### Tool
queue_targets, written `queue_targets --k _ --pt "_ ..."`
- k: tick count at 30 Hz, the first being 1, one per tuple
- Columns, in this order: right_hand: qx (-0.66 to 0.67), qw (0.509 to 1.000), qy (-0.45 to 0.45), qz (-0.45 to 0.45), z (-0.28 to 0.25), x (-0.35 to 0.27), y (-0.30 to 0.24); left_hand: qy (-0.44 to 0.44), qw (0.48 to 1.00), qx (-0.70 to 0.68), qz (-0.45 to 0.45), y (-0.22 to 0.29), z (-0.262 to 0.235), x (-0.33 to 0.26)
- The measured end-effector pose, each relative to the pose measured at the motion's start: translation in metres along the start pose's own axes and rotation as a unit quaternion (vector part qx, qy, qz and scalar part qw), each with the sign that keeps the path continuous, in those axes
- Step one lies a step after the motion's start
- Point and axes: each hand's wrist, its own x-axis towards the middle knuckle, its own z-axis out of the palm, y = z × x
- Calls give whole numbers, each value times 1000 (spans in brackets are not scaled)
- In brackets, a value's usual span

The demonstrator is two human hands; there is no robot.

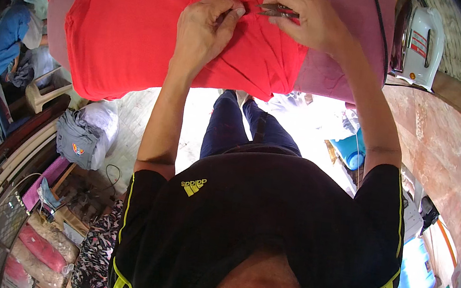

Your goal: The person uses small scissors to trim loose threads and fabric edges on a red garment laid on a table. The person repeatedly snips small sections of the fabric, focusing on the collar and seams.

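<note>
A red cloth (pixel 129 33) is spread over a purple-covered board (pixel 336 79) and hangs down past its near edge. My left hand (pixel 204 31) is closed on the cloth, thumb and forefinger pinching a small bit of it; whether a thread is in the pinch is too small to tell. In my right hand (pixel 317 25) is a pair of small dark thread snips (pixel 275 12). Their tips point left, toward my left fingertips, a short gap away. Gathered folds of the cloth lie beneath and between both hands.
A white iron (pixel 423 47) stands at the board's right, with a dark cord (pixel 379 18) running along that side. Folded grey clothing (pixel 78 140) lies at the left, near a white plastic chair (pixel 47 90). A blue container (pixel 350 150) is below right.
</note>
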Motion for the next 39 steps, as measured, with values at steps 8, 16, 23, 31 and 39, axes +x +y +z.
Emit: queue_targets --k 8,16,23,31,39 --pt "40 998 -9 49 -3 -5 -10 79 996 -13 30 5 11 -3" --pt "34 995 -85 32 -12 8 -22 84 994 -37 65 -2 15 -7" --pt "34 972 -220 76 -32 16 -22 63 990 8 129 -6 17 -13" --pt "-5 984 -156 91 -15 5 -18 47 992 56 103 -3 19 -15" --pt "-17 987 -131 86 -10 3 -28 84 993 17 85 -5 20 -15"
